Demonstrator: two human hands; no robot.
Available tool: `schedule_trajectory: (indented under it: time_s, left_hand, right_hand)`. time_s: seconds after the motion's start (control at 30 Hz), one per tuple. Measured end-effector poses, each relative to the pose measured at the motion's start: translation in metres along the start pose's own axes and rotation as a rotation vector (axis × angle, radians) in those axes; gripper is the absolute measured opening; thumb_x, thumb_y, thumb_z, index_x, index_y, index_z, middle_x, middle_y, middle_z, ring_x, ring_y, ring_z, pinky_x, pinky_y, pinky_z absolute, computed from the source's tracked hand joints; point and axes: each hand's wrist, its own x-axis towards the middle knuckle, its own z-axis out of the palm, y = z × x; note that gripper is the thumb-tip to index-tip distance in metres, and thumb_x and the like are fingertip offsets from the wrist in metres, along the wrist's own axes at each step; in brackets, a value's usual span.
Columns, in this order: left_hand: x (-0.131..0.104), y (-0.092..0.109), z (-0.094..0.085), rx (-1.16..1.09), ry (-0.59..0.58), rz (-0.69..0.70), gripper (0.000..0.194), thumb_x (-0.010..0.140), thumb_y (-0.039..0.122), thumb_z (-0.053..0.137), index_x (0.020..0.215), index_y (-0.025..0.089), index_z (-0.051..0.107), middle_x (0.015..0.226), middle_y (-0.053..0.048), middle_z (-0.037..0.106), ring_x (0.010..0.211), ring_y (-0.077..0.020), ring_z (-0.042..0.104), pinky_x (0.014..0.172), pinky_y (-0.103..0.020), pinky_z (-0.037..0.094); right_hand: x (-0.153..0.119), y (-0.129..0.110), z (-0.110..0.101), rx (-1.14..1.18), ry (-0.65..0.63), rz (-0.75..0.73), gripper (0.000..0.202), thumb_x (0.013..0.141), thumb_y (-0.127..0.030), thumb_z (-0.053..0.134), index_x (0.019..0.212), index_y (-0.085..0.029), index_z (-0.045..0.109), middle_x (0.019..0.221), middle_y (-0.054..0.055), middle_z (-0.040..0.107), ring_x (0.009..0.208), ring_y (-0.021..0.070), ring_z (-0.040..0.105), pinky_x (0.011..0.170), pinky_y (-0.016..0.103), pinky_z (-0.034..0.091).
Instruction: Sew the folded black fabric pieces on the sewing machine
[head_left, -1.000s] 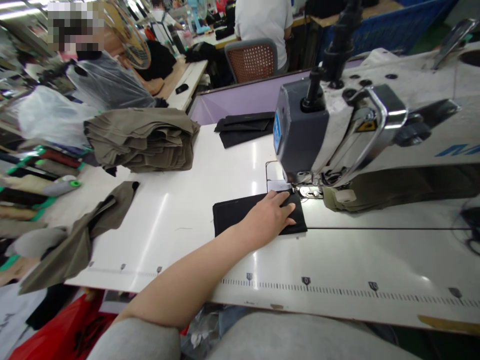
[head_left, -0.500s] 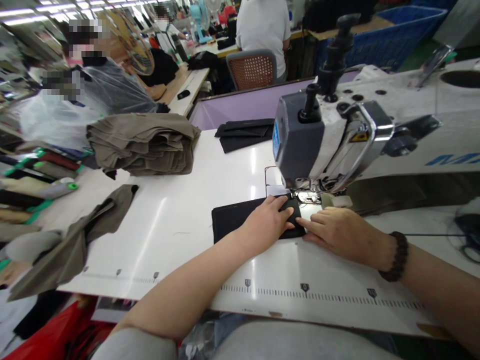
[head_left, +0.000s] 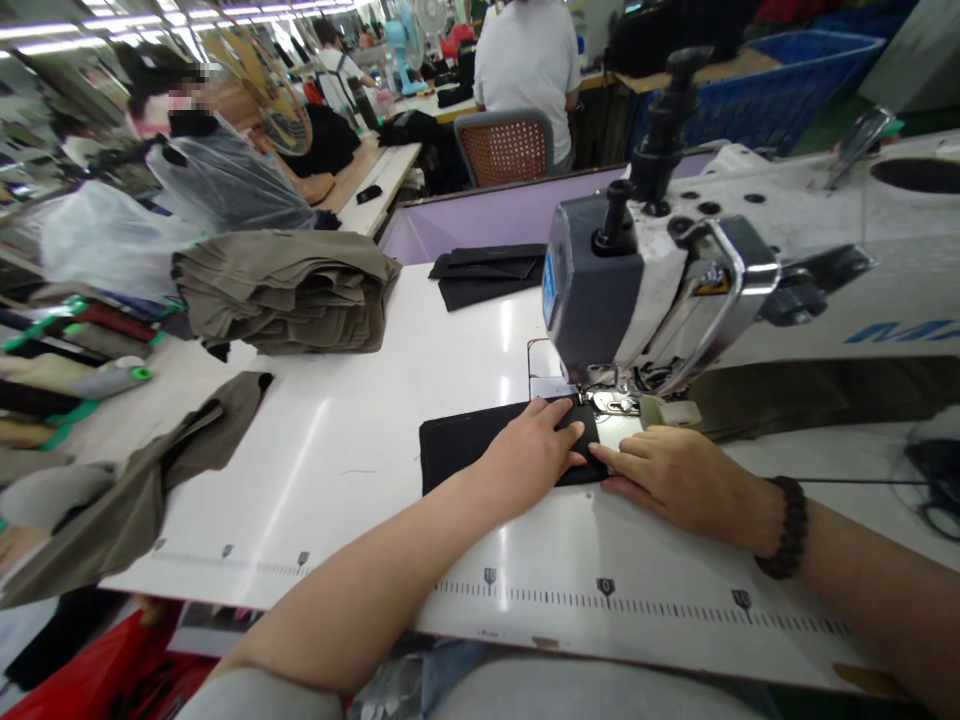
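A folded black fabric piece (head_left: 469, 445) lies flat on the white table, its far right corner by the presser foot of the sewing machine (head_left: 600, 280). My left hand (head_left: 532, 445) rests on top of it with fingers spread, pressing it down. At its right edge is my right hand (head_left: 675, 480), the index finger stretched out and touching the fabric; the other fingers curl loosely and hold nothing visible. The needle area is partly hidden behind the machine head.
A stack of olive-brown fabric (head_left: 289, 290) stands at the back left, with black pieces (head_left: 487, 272) beside it. One olive-brown piece (head_left: 142, 480) hangs over the left edge. Thread cones (head_left: 112, 380) lie far left. Beyond the purple partition (head_left: 465, 215) sits a person in white (head_left: 525, 70).
Both hands and the black fabric keep nearly the same place at the machine. The whole view has shifted slightly.
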Motion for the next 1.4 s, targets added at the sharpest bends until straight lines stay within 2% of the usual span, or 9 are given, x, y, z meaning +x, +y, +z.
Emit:
schedule_trajectory:
  time_s: [0.17,0.3,0.37,0.53,0.83,0.97,1.07,1.23,1.4]
  left_hand:
    - [-0.001,0.001,-0.006,0.056,-0.011,0.074,0.028,0.087,0.029,0.050,0.102,0.007,0.058,0.110,-0.016,0.058,0.109,-0.0253,0.049,0.089,-0.037,0.043]
    - [-0.013,0.011,-0.014,0.006,-0.073,0.173,0.022,0.091,0.021,0.042,0.100,0.010,0.059,0.115,-0.012,0.057,0.101,-0.0206,0.054,0.085,-0.033,0.046]
    - [-0.022,0.016,-0.013,-0.032,-0.076,0.205,0.024,0.091,0.018,0.040,0.105,0.010,0.058,0.117,-0.010,0.057,0.105,-0.0191,0.054,0.089,-0.032,0.045]
    - [-0.030,0.017,-0.003,-0.010,0.014,0.228,0.026,0.089,0.015,0.042,0.111,0.006,0.055,0.121,-0.012,0.055,0.114,-0.0178,0.050,0.102,-0.030,0.036]
    - [-0.017,0.005,-0.003,-0.012,0.063,0.213,0.023,0.090,0.016,0.042,0.107,0.007,0.056,0.117,-0.012,0.058,0.112,-0.0159,0.051,0.103,-0.030,0.037]
    - [-0.011,0.001,-0.003,-0.028,0.032,0.197,0.023,0.091,0.017,0.040,0.106,0.008,0.055,0.118,-0.012,0.057,0.114,-0.0158,0.051,0.103,-0.030,0.037]
    - [-0.007,-0.004,-0.001,-0.044,0.022,0.194,0.024,0.092,0.018,0.040,0.106,0.007,0.055,0.117,-0.013,0.057,0.115,-0.0164,0.050,0.103,-0.031,0.037]
    - [0.000,-0.012,0.002,-0.080,0.074,0.140,0.021,0.089,0.018,0.045,0.103,0.008,0.058,0.117,-0.011,0.057,0.113,-0.0186,0.051,0.099,-0.030,0.042]
    - [0.006,-0.017,-0.001,-0.137,0.052,0.076,0.019,0.089,0.019,0.047,0.100,0.011,0.059,0.116,-0.010,0.057,0.113,-0.0190,0.051,0.097,-0.031,0.043]
  right_hand:
    - [-0.001,0.000,0.000,0.008,0.026,-0.015,0.022,0.083,-0.027,0.052,0.098,-0.015,0.062,0.065,0.001,0.061,0.058,0.0147,0.056,0.053,0.027,0.034]
    - [-0.004,-0.002,-0.001,0.061,0.066,-0.120,0.023,0.088,-0.029,0.045,0.085,-0.016,0.063,0.061,0.000,0.058,0.055,0.0143,0.052,0.054,0.029,0.034]
    - [-0.005,-0.003,-0.002,0.091,0.069,-0.147,0.027,0.090,-0.030,0.041,0.083,-0.017,0.063,0.062,0.000,0.057,0.056,0.0142,0.052,0.056,0.029,0.035]
    - [-0.007,-0.003,0.001,0.062,0.076,-0.129,0.030,0.091,-0.030,0.037,0.088,-0.016,0.063,0.059,0.001,0.056,0.054,0.0147,0.051,0.054,0.030,0.033]
    - [-0.002,0.002,0.005,0.034,0.087,-0.027,0.035,0.092,-0.034,0.034,0.089,-0.016,0.064,0.059,0.002,0.055,0.053,0.0140,0.050,0.050,0.029,0.029]
    - [0.000,0.005,0.009,0.036,0.103,0.015,0.036,0.092,-0.035,0.032,0.092,-0.016,0.063,0.059,0.002,0.056,0.052,0.0131,0.049,0.049,0.028,0.028]
    - [0.001,0.007,0.012,0.029,0.117,0.038,0.037,0.093,-0.035,0.031,0.095,-0.016,0.062,0.061,0.002,0.058,0.054,0.0131,0.051,0.051,0.027,0.030]
    - [0.002,0.007,0.019,0.004,0.113,0.105,0.036,0.093,-0.035,0.031,0.102,-0.015,0.060,0.070,0.004,0.062,0.063,0.0146,0.055,0.056,0.027,0.034]
    - [0.001,0.005,0.023,0.033,0.106,0.139,0.034,0.092,-0.033,0.033,0.104,-0.013,0.059,0.074,0.006,0.064,0.066,0.0157,0.056,0.060,0.028,0.037]
